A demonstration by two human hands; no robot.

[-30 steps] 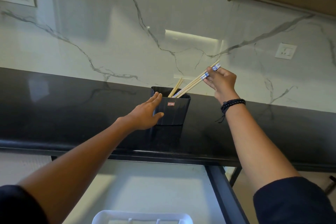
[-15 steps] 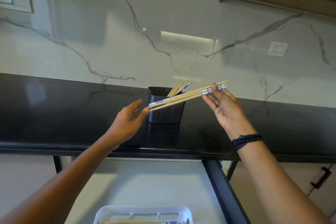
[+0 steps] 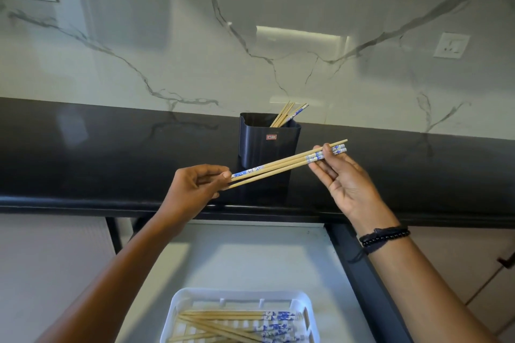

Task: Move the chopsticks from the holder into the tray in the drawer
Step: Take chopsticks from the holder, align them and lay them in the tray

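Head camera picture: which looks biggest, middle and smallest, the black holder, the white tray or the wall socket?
1. White tray, though it is nearest the camera and partly cut off.
2. Black holder.
3. Wall socket, farthest away.

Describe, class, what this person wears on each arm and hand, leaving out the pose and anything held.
Both forearms are bare, with no sleeves in view, and neither hand is gloved. The left hand and its wrist carry nothing. The right hand has no visible rings; its wrist wears a black beaded bracelet, with a dark cord hanging from it.
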